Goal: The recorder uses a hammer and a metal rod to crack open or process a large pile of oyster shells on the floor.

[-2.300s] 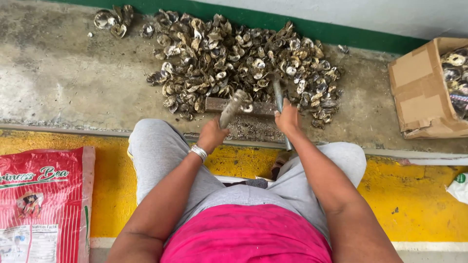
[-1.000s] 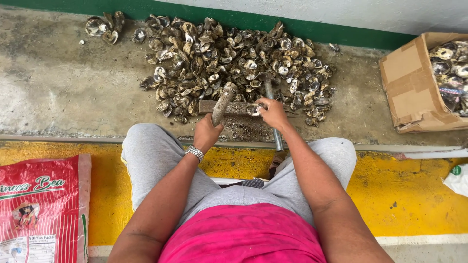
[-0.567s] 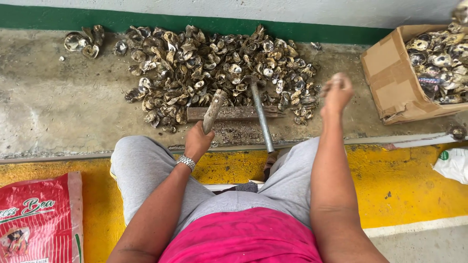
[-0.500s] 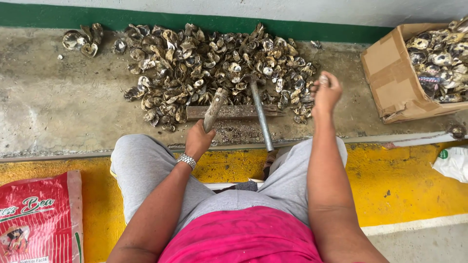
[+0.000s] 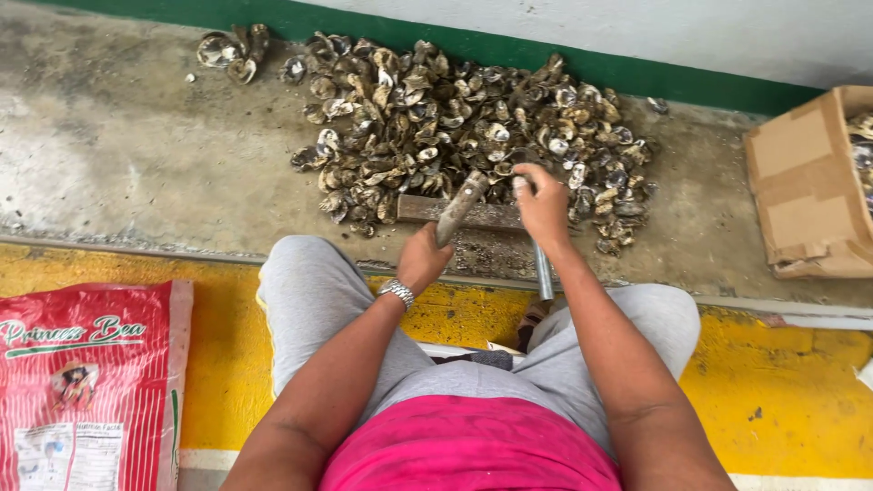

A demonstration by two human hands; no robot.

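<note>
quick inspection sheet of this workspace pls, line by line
surface: rough grey concrete floor, stained, with a yellow painted strip nearer the person
job's things: large pile of grey-brown oyster shells; flat brown block at its near edge; grey metal rod lying toward the person
clutter: a few loose shells apart at far left
grip: left hand closed on a long flat dirty tool; right hand at the pile's near edge, whether it holds anything is unclear
cables: nothing seen
surroundings: open brown cardboard box at right; red printed sack at left; green wall base
</note>
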